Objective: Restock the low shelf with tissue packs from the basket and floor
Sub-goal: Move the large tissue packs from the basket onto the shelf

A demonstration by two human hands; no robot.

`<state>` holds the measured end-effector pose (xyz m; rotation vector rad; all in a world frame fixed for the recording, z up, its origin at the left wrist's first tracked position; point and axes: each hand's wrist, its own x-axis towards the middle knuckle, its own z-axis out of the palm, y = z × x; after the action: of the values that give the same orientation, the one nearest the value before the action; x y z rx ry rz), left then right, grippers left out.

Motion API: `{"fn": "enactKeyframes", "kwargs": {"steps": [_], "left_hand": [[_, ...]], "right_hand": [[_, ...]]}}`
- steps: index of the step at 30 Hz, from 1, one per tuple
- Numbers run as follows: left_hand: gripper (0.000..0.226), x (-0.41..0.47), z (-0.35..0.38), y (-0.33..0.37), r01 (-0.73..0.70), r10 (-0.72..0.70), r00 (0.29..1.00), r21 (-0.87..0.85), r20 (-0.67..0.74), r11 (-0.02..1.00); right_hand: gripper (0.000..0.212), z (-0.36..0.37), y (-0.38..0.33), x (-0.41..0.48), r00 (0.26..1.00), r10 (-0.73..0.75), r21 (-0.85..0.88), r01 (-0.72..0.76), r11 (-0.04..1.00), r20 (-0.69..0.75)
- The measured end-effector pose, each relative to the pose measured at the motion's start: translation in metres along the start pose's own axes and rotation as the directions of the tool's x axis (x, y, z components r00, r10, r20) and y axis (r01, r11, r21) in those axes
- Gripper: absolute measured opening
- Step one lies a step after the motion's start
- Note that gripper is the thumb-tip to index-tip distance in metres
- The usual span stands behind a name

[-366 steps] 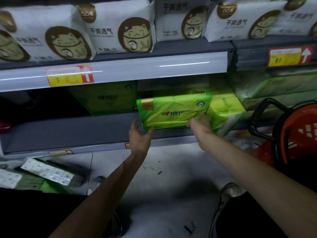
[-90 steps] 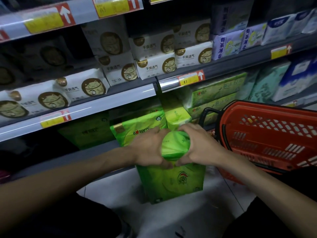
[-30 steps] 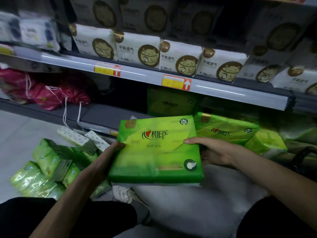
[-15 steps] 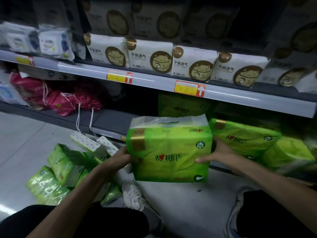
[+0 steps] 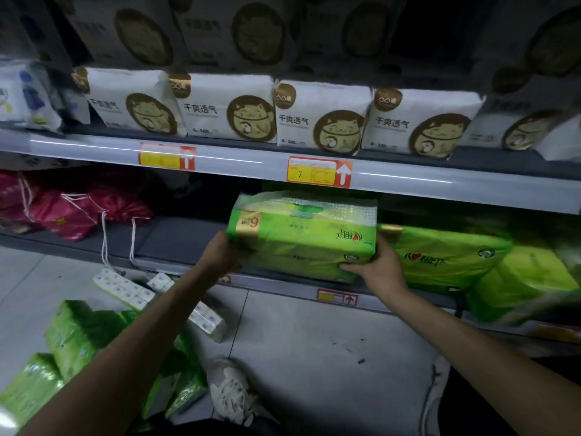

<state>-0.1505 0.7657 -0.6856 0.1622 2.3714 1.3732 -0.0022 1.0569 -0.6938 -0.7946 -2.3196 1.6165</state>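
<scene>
head: tissue pack between fingers

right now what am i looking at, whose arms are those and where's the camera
There is no machine here: a person wears one wide-angle camera on the head, looking forward and down, so the two bare arms are their own. The left hand and right hand grip the ends of a green tissue pack, its print upside down, at the front of the low shelf. Other green packs lie on that shelf to the right, red drawstring bags to the left. White cat-printed packs sit on the shelf above. Loose packs lie on the floor, lower left.
</scene>
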Motion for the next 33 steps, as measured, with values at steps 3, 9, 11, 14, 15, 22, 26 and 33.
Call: {"fn": "enactKeyframes", "kwargs": {"steps": [3,9,11,14,15,22,26,33], "left_hand": [[0.015,0.008,0.015,-0.009,0.136,-0.135,0.991,-0.111,0.014,0.984],[0.01,0.004,0.047,-0.029,0.234,-0.236,0.972,-0.11,-0.009,0.966],[0.012,-0.001,0.048,-0.031,0.201,-0.203,0.979,-0.109,-0.009,0.974],[0.013,-0.014,0.045,-0.027,0.117,-0.116,0.993,-0.116,0.013,0.986],[0.014,-0.018,0.043,-0.026,0.09,-0.089,0.996,-0.09,0.017,0.992],[0.051,-0.04,0.043,-0.018,-0.025,0.0,0.997,0.323,0.078,0.946],[0.076,-0.05,0.043,-0.026,-0.106,0.061,0.994,0.642,0.093,0.76],[0.097,-0.046,0.063,-0.035,-0.226,0.073,0.972,0.816,0.222,0.532]], "right_hand": [[0.101,0.013,0.004,0.005,0.999,0.037,-0.116,-0.041,0.992,-0.031],[0.076,0.031,0.016,-0.002,0.986,0.03,-0.359,-0.088,0.929,-0.164],[0.062,0.029,0.01,-0.003,0.978,0.022,-0.462,-0.118,0.879,-0.207],[0.035,0.024,-0.003,-0.007,0.965,0.008,-0.648,-0.183,0.74,-0.263],[0.038,0.023,-0.006,-0.008,0.961,0.017,-0.667,-0.204,0.716,-0.276],[0.055,0.02,0.015,-0.024,0.959,0.116,-0.61,-0.255,0.75,-0.259],[0.032,0.027,0.024,-0.052,0.988,-0.152,-0.722,0.095,0.685,-0.015],[0.082,0.055,0.038,-0.059,0.93,-0.053,-0.791,0.339,0.509,0.364]]}}
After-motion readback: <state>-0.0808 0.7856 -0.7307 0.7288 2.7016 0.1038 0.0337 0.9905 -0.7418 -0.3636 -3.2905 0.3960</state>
